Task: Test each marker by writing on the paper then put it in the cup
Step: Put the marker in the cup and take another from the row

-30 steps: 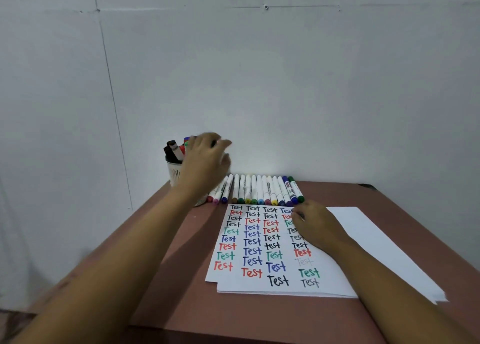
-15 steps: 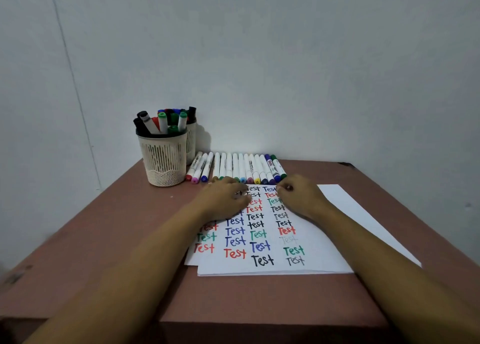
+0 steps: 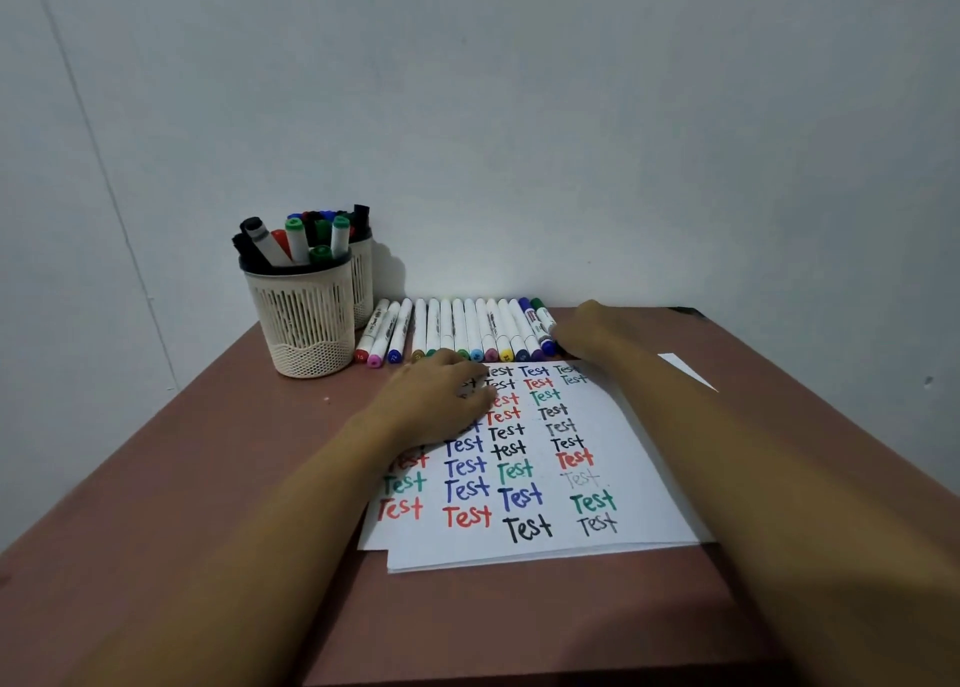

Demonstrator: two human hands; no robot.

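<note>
Untested markers (image 3: 457,328) lie in a row beyond the paper (image 3: 639,478), beside the cup (image 3: 304,317). Right hand (image 3: 582,330) lies against the end marker (image 3: 543,323); its grip cannot be told. Left hand (image 3: 436,400) rests relaxed on the paper. Markers probably light, stiff, smooth, roll-prone; pinch mid-barrel.

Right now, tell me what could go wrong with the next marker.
The right hand is at the end of the packed marker row; lifting one may roll its neighbours. The front cup is already crowded, so another may not seat. The left hand on the paper might smear ink.
</note>
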